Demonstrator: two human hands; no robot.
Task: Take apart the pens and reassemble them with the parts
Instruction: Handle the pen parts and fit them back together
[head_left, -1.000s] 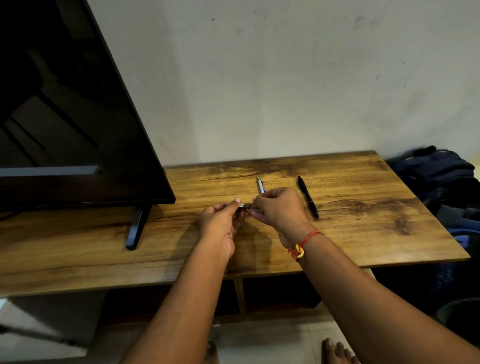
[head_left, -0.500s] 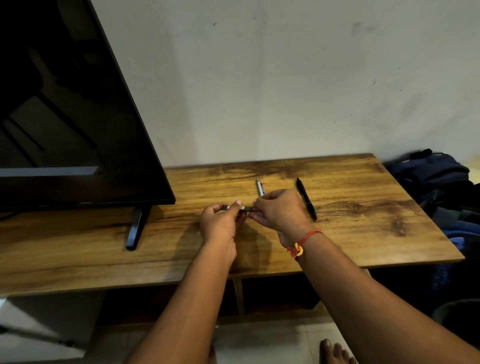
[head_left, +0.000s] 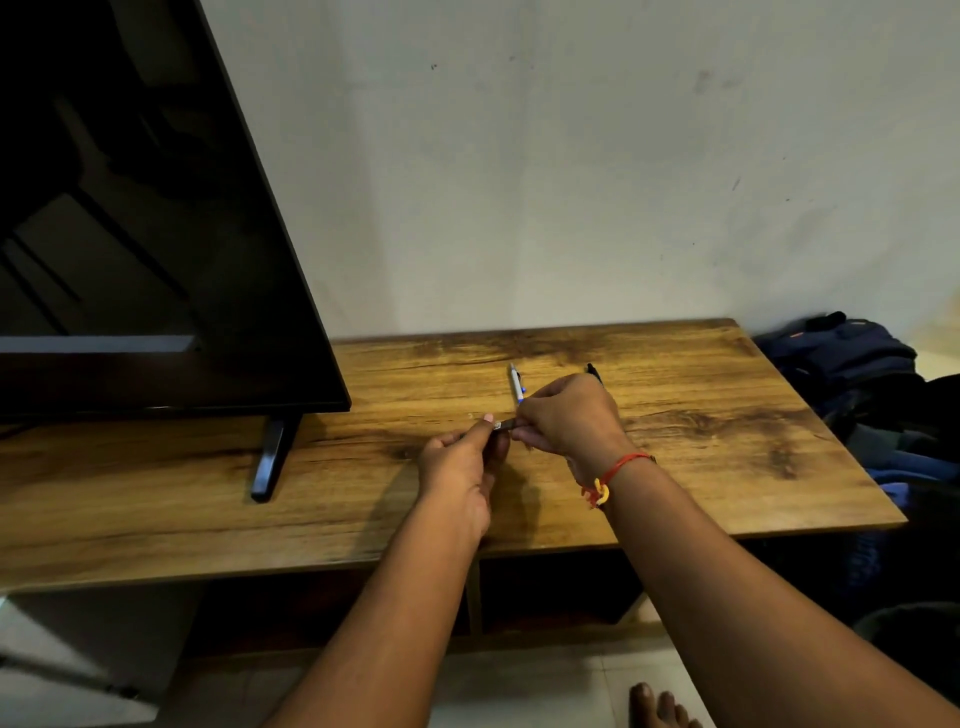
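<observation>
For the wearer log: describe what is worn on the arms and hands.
No sleeves show; both forearms are bare. The right wrist carries a red thread bracelet with a yellow-and-orange knot. The left hand and right hand wear no gloves.

Home, living room. Flat TV (head_left: 156, 234) on feet, standing on a low wooden stand (head_left: 727, 441) with open shelves beneath. Plain scuffed wall (head_left: 571, 182) behind. Backpack (head_left: 841, 353) at right. Pale tiled floor (head_left: 545, 686). Bare foot (head_left: 657, 706) at lower edge.
</observation>
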